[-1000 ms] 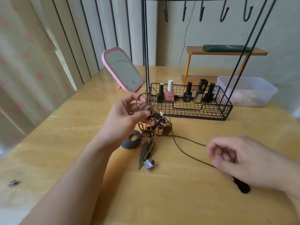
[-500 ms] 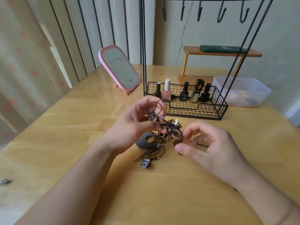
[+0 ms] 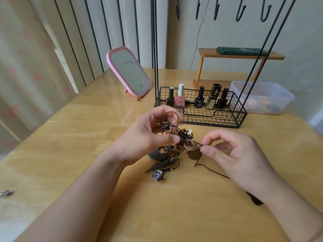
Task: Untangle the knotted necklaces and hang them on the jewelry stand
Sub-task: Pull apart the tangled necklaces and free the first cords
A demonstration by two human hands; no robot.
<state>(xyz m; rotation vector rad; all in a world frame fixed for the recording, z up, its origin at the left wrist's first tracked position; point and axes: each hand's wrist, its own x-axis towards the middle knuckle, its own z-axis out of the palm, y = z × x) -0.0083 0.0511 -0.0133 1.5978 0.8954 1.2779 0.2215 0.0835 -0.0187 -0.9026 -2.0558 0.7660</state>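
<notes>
A knotted clump of brown cord necklaces [image 3: 176,142] with metal pendants hangs just above the wooden table [image 3: 70,137]. My left hand [image 3: 145,135] grips the top of the clump between thumb and fingers. My right hand [image 3: 232,154] pinches a thin dark cord [image 3: 197,143] at the clump's right side; the rest of that cord trails over the table under my right wrist. A leaf pendant and a small silver charm [image 3: 157,175] rest on the table below. The black wire jewelry stand [image 3: 201,116] rises behind, its hooks [image 3: 239,13] bare at the top.
Several nail polish bottles [image 3: 180,98] stand in the stand's basket. A pink mirror [image 3: 129,72] leans at the back left. A clear plastic box [image 3: 262,96] and a small wooden shelf [image 3: 239,55] sit back right. A small dark bit [image 3: 7,193] lies far left.
My right hand came in from the right, where it held the cord far out, and now pinches the cord close to the clump. The left hand holds the clump slightly further right.
</notes>
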